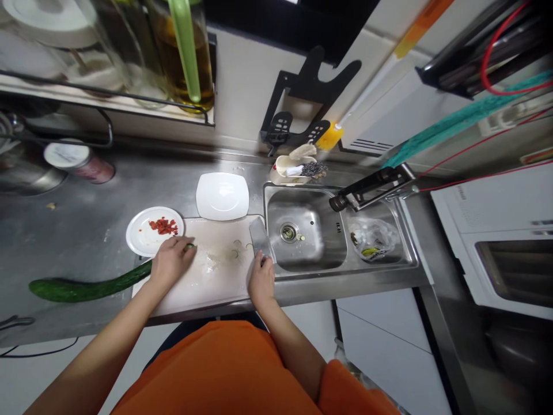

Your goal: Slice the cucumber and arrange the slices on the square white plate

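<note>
A long green cucumber lies across the steel counter and the left edge of the white cutting board. My left hand is wrapped round its right end, and a bit of green shows past the fingers. At the board's right edge my right hand grips the handle of a cleaver, its broad blade beside the sink. Thin pale peelings and wet spots lie on the board between the hands. Behind my left hand, a white plate holds chopped red pieces.
Behind the board sits a square white plate. The steel sink is at right, with scraps by its drain and a plastic bag in the side basin. A tap reaches over it. A jar stands back left.
</note>
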The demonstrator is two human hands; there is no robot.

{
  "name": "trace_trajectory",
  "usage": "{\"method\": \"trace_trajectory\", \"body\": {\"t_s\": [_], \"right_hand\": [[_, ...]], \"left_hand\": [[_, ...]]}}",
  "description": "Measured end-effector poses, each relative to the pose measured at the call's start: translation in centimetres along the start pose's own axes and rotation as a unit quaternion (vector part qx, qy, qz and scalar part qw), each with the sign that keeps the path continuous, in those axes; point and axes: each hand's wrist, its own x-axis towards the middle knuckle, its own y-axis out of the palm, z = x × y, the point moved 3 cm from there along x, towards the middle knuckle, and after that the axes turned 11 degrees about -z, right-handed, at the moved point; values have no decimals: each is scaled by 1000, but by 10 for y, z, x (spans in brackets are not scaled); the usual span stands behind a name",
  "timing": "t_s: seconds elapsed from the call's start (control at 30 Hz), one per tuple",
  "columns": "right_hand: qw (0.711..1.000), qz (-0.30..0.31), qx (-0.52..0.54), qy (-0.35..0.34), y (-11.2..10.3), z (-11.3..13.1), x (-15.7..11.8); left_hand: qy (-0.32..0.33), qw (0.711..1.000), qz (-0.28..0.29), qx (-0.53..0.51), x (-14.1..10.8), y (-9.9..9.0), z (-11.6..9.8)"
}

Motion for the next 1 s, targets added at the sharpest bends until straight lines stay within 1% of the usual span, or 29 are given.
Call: {"method": "trace_trajectory", "body": {"t_s": [0.13,0.23,0.4,0.53,0.6,0.67,0.73,0.77,0.83,0.9,1.0], "right_hand": [[998,59,-30,-1,-5,7,3],[995,87,-40,-7,-8,12,7],[995,88,-44,-21,-10,17,10],[994,91,-51,-23,-16,16,11],[994,93,-44,-22,-24,14,21],[995,92,-20,-30,-32,13,43],[995,85,28,-42,-38,15,76],[995,80,52,-31,-39,17,95],[992,89,93,3,-36,21,133],[986,103,130,29,-28,28,166],[977,130,168,32,-17,39,195]], "left_hand": [[-13,1000,18,-18,15,-2,-6],[-24,999,27,-26,33,0,-12],[-95,995,24,22,72,6,-23],[-155,984,63,58,96,18,-27],[-181,978,83,61,103,25,-26],[-195,975,93,51,108,30,-24],[-201,974,95,38,111,35,-22],[-203,974,94,34,113,37,-21],[-207,974,90,31,114,39,-19],[-210,974,83,33,115,41,-19],[-209,975,73,32,116,40,-21]]}}
